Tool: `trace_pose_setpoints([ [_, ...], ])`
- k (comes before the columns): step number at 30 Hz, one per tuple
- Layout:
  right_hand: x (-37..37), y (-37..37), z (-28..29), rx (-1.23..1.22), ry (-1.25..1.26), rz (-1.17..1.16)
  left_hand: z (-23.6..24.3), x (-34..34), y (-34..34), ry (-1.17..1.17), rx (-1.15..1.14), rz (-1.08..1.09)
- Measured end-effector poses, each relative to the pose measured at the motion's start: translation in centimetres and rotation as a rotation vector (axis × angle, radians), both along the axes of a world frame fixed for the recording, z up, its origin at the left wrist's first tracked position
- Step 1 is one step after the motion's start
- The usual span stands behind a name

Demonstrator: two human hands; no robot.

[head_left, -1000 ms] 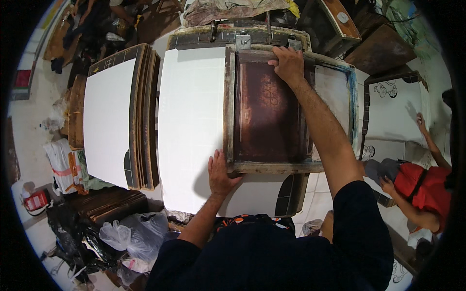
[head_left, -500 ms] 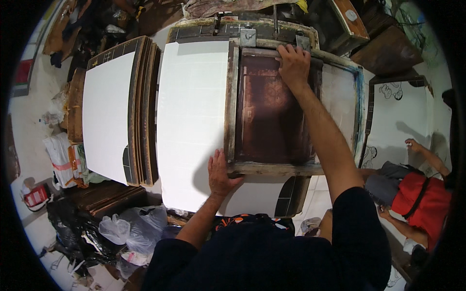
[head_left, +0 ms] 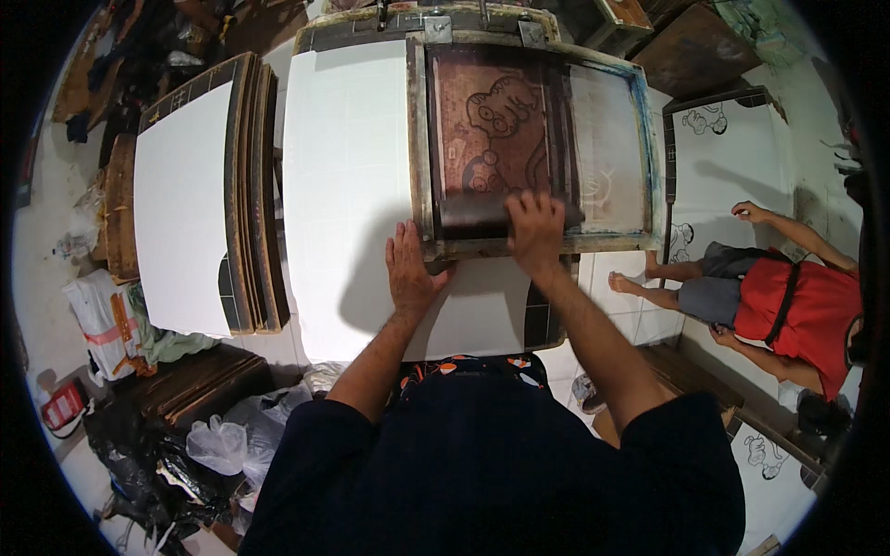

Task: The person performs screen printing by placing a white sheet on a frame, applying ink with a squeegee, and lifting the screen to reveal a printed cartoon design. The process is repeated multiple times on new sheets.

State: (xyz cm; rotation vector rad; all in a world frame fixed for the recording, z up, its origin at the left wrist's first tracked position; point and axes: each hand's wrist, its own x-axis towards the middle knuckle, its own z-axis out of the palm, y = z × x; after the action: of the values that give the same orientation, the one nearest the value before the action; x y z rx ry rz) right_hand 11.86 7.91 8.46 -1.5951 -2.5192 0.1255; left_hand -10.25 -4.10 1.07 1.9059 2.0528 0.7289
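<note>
A wooden-framed printing screen (head_left: 421, 148) lies over a board spread with white cloth (head_left: 345, 185). Line-drawn cartoon figures show in the screen's reddish-brown mesh (head_left: 491, 116). My right hand (head_left: 536, 232) is closed over a dark squeegee (head_left: 471, 214), a long bar crossing the mesh near the frame's near rail. Beside the frame's near left corner, my left hand (head_left: 412, 274) rests with its fingers stretched out and the thumb spread toward the near rail. Metal hinge plates (head_left: 438, 31) sit at the screen's far edge.
A stack of boards (head_left: 243, 195) topped with white cloth stands left. Plastic bags (head_left: 236, 445) lie at lower left. At right, a person in a red top (head_left: 802, 310) sits by another board (head_left: 732, 167) carrying printed figures. Wooden boxes stand at far right.
My right hand has drawn the squeegee from the screen's far end to near its close rail. Dark figure outlines now show in the mesh. The whole view has shifted somewhat.
</note>
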Motion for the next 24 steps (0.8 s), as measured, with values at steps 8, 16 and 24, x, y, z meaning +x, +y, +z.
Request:
trace_pose_setpoints([
  [8, 0.7, -3.7, 0.2, -0.039, 0.084, 0.011, -0.6, 0.5, 0.4, -0.170, 0.055, 0.084],
  [16, 0.7, 0.5, 2.5, 0.065, 0.160, 0.023, 1.2, 0.7, 0.7, -0.547, -0.028, 0.109],
  [24, 1.3, 1.9, 3.8, -0.201, 0.085, 0.098, 2.1, 1.0, 0.8, -0.534, -0.054, 0.171],
])
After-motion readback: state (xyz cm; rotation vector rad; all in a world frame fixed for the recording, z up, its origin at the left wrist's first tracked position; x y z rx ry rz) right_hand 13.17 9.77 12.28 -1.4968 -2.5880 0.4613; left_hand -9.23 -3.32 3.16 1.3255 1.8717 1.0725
